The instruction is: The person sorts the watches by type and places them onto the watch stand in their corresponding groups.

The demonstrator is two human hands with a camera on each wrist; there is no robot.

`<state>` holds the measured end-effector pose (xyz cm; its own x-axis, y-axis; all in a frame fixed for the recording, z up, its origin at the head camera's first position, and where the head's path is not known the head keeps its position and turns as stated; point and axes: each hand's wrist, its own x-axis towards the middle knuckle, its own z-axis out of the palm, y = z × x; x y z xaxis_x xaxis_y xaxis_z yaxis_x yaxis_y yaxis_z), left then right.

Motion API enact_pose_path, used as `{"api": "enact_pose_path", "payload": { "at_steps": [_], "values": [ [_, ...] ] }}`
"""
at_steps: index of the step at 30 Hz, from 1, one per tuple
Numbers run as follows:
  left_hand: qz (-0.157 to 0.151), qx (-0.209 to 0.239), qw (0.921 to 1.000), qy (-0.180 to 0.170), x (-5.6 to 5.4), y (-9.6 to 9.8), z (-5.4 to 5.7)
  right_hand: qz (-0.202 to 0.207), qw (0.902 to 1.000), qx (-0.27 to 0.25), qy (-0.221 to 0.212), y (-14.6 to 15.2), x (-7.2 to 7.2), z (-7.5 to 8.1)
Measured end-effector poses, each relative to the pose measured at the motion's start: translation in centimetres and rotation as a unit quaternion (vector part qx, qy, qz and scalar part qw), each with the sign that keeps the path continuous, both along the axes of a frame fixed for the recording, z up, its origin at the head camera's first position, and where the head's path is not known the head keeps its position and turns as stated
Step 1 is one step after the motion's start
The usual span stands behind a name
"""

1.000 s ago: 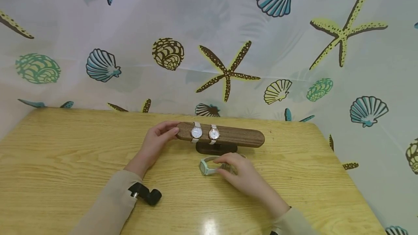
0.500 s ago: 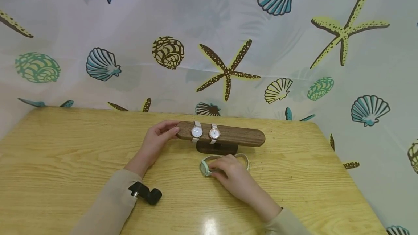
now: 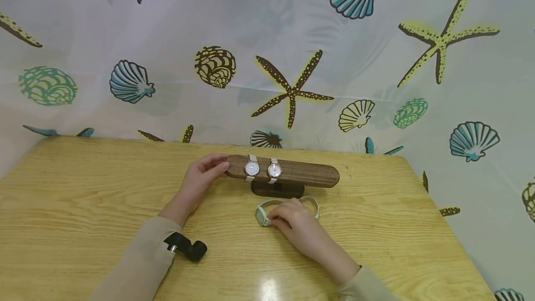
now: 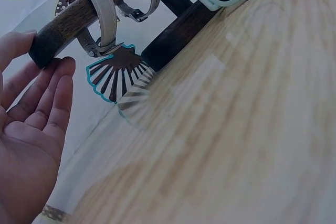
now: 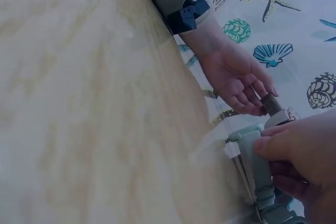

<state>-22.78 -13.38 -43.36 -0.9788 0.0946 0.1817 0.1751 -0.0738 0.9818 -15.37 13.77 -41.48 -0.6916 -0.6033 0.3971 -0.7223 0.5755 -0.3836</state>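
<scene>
A dark wooden watch stand (image 3: 307, 173) stands on the table, with two white-strapped watches, a left one (image 3: 252, 168) and a right one (image 3: 274, 170), round its bar. My left hand (image 3: 198, 182) grips the bar's left end; in the left wrist view the thumb is above it and the fingers below. In front of the stand, a mint-green watch (image 3: 261, 216) has its face turned to the left. My right hand (image 3: 302, 226) pinches its strap (image 5: 256, 169) close to the case. A pale strap (image 3: 316, 204) curves out behind this hand; whether it belongs to the same watch I cannot tell.
The wooden table (image 3: 104, 199) meets a cloth backdrop (image 3: 175, 31) printed with shells and starfish at its back and right. A black clip mount (image 3: 188, 247) sits on the left sleeve.
My right hand has slid left along the mint-green watch's strap to near its case, uncovering the pale strap behind. The left hand stays on the stand's end.
</scene>
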Motion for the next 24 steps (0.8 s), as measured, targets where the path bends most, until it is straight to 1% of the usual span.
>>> {"api": "enact_pose_path", "payload": {
  "at_steps": [3, 7, 10, 14, 16, 18, 21, 22, 24],
  "values": [
    [-0.001, -0.002, 1.0, 0.0, 0.0, 0.0, 0.0, 0.003, 0.9999, -0.007, 0.012, 0.2, 0.0, 0.1],
    [0.0, -0.006, 1.0, -0.001, 0.1, 0.0, 0.1, 0.017, 0.9995, -0.018, 0.022, 0.4, -0.1, 0.5],
    [-0.001, -0.003, 1.0, -0.003, 0.1, 0.0, 0.1, 0.026, 0.9991, -0.032, 0.002, 0.7, -0.1, 1.1],
    [-0.002, 0.001, 1.0, -0.002, 0.1, 0.0, 0.0, 0.043, 0.9945, -0.084, -0.045, 1.4, -0.2, 2.3],
    [-0.003, 0.004, 1.0, -0.001, 0.0, 0.0, -0.1, 0.054, 0.9894, -0.123, -0.056, 1.9, -0.3, 2.7],
    [-0.002, 0.005, 1.0, -0.001, 0.0, 0.0, -0.1, 0.072, 0.9814, -0.166, -0.064, 2.4, -0.6, 3.1],
    [-0.002, 0.003, 1.0, -0.002, 0.1, -0.1, -0.1, 0.097, 0.9677, -0.225, -0.058, 3.1, -1.0, 3.7],
    [-0.001, 0.002, 1.0, -0.002, 0.1, -0.1, -0.1, 0.101, 0.9623, -0.245, -0.059, 3.3, -1.1, 3.9],
    [0.0, -0.002, 1.0, -0.002, 0.1, -0.1, -0.1, 0.104, 0.9534, -0.279, -0.047, 3.7, -1.4, 4.2]
  ]
}}
